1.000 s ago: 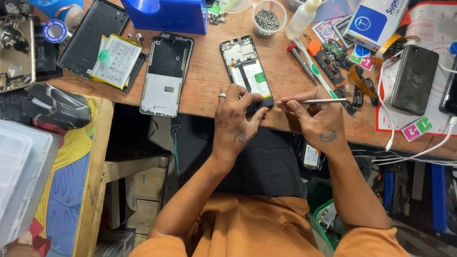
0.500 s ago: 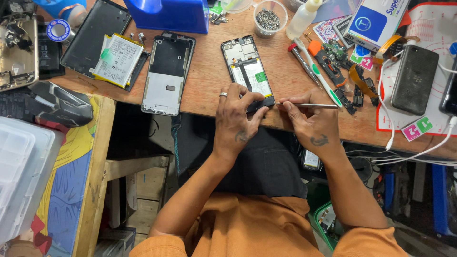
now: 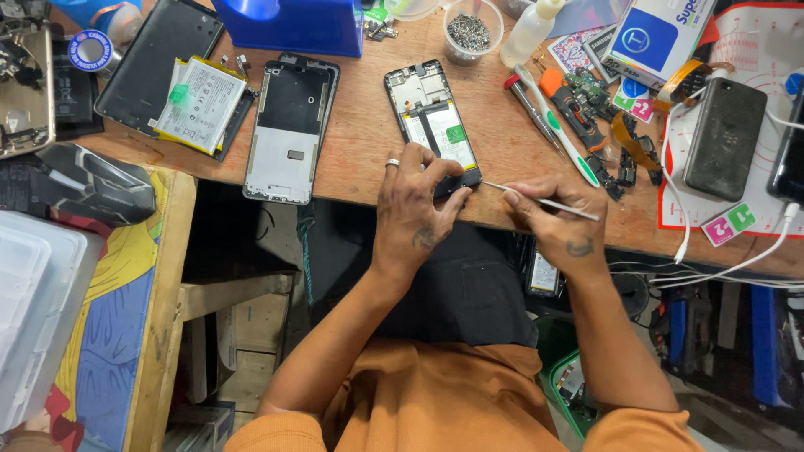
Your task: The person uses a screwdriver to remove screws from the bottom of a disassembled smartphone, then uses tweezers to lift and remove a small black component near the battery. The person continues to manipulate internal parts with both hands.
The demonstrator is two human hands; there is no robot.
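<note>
An opened black phone frame (image 3: 431,121) lies on the wooden workbench (image 3: 360,159), its inner boards showing. My left hand (image 3: 416,205), a ring on one finger, presses on the phone's near end. My right hand (image 3: 548,222) pinches thin metal tweezers (image 3: 544,201), whose tip points left toward the phone's lower corner.
A second phone frame (image 3: 287,125) lies to the left, beside a battery (image 3: 201,105) on a back cover. Screwdrivers (image 3: 548,117), small parts, a cup of screws (image 3: 472,32), a plastic bottle (image 3: 533,29), a boxed item (image 3: 657,38) and a dark phone (image 3: 724,138) with cables crowd the right.
My right hand has shifted a little, and the tweezers' tip has dropped lower toward the phone's near corner. My left hand stays on the phone.
</note>
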